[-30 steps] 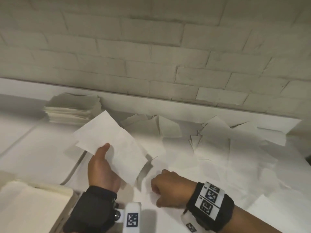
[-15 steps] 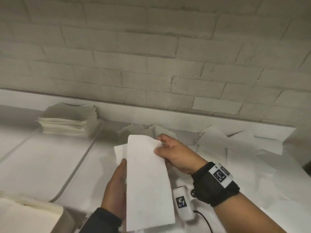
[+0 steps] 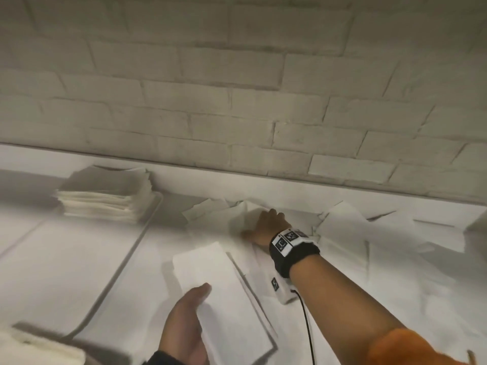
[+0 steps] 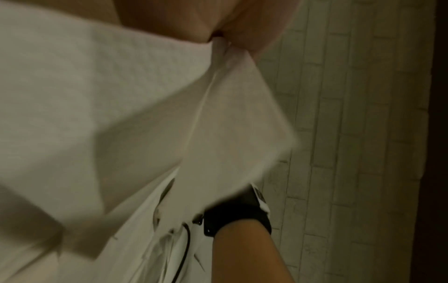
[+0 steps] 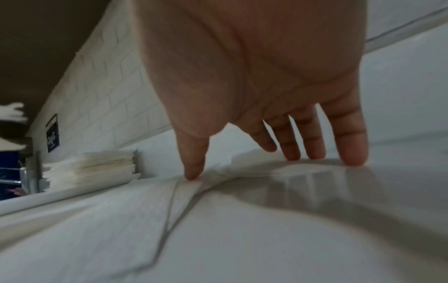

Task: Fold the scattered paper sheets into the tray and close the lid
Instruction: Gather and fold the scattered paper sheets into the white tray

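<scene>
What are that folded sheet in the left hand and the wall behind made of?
The folded sheet looks like soft, matte tissue-like paper: it creases and droops where the left hand holds it. The wall appears to be painted brick, with staggered joints under a dull pale coat.

A stack of paper sheets (image 3: 105,200) sits back left on the counter (image 3: 60,272), scattered paper sheets (image 3: 342,233) lie right, against the brick wall (image 3: 237,101).

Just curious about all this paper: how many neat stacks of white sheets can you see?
2: one tall stack of white folded sheets at the back left by the brick wall, and part of another at the bottom left corner. More may lie out of view.
</scene>
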Available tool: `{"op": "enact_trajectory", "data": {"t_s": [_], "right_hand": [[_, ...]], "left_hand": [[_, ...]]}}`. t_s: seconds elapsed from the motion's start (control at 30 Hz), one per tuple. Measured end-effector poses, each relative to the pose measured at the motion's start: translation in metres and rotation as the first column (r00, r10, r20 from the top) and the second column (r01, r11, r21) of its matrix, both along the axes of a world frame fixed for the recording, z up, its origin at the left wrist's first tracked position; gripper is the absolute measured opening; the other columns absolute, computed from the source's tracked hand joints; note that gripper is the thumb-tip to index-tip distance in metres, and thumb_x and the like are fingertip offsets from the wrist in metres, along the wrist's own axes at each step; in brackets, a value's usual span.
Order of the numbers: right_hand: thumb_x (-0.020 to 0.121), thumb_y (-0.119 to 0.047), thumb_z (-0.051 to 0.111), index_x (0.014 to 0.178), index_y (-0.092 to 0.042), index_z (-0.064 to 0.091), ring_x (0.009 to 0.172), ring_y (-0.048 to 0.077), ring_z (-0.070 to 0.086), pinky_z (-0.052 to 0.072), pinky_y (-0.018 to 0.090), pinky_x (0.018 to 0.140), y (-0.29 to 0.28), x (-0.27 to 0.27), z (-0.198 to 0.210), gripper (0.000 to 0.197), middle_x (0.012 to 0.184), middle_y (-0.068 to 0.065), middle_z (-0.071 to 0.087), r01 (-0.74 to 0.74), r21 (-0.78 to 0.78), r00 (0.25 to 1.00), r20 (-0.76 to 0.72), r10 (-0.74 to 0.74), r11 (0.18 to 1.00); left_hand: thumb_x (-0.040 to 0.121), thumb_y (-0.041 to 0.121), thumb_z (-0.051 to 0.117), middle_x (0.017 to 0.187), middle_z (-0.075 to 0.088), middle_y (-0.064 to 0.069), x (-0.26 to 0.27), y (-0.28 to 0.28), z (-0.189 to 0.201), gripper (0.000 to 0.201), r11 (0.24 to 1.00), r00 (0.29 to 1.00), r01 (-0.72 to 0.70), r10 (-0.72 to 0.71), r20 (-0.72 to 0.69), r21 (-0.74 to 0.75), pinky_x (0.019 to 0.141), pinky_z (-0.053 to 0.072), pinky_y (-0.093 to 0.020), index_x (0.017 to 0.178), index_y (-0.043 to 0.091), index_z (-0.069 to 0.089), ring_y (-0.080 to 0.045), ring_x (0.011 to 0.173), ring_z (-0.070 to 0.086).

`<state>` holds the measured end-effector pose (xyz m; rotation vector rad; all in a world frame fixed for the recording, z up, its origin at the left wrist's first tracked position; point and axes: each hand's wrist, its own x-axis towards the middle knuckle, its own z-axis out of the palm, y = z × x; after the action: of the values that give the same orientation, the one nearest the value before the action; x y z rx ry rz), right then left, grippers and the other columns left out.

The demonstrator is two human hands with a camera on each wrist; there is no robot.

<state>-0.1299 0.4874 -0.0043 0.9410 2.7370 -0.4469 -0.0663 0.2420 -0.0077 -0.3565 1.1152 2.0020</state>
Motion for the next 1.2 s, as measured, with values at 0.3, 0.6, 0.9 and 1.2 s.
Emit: {"op": "enact_trajectory", "data": {"t_s": [0.3, 0.6, 0.9, 1.2], "right_hand": [[0.092, -0.028, 0.048, 0.120, -0.008, 0.061, 0.113, 0.028, 0.059, 0.043, 0.028, 0.080, 0.004, 0.003, 0.029, 0.036, 0.122, 0.010, 0.062, -0.015, 0.022, 0.988, -0.155, 0.018, 1.000], [0.084, -0.035, 0.050, 0.138, -0.023, 0.053, 0.130, 0.014, 0.050, 0.041, 0.032, 0.109, -0.077, 0.101, 0.085, 0.055, 0.141, -0.003, 0.055, -0.652, -0.086, 0.740, -0.290, 0.607, 0.753], [0.090, -0.031, 0.064, 0.100, -0.012, 0.063, 0.096, 0.018, 0.066, 0.053, 0.036, 0.088, -0.088, 0.096, 0.084, 0.022, 0.106, 0.009, 0.070, -0.606, -0.532, 0.784, -0.272, 0.559, 0.591], [0.085, -0.036, 0.067, 0.131, -0.004, 0.049, 0.118, 0.035, 0.054, 0.045, 0.034, 0.096, -0.066, -0.011, 0.014, 0.059, 0.127, 0.014, 0.057, -0.226, -0.032, 0.974, -0.004, 0.226, 0.974]], "left_hand": [[0.080, 0.018, 0.062, 0.131, 0.058, -0.026, -0.003, 0.004, 0.001, 0.057, 0.999, 0.994, -0.003, -0.002, 0.110, 0.043, 0.104, 0.040, -0.059, 0.132, -0.002, 0.054, -0.046, 0.113, 0.060], [0.093, 0.048, 0.046, 0.106, 0.071, -0.023, 0.003, 0.018, 0.023, 0.055, 0.956, 0.984, -0.078, 0.030, 0.174, 0.282, 0.078, 0.057, -0.046, 0.114, 0.003, 0.071, -0.036, 0.081, 0.072], [0.090, 0.016, 0.040, 0.087, 0.067, -0.026, 0.006, 0.001, 0.012, 0.041, 0.967, 0.968, -0.075, 0.012, 0.251, 0.244, 0.066, 0.056, -0.046, 0.114, -0.007, 0.064, -0.040, 0.069, 0.069], [0.092, 0.014, 0.045, 0.110, 0.070, -0.023, 0.001, -0.012, 0.002, 0.038, 0.963, 0.973, -0.181, 0.147, 0.177, 0.198, 0.097, 0.044, -0.051, 0.124, 0.004, 0.062, -0.038, 0.097, 0.067]]}}
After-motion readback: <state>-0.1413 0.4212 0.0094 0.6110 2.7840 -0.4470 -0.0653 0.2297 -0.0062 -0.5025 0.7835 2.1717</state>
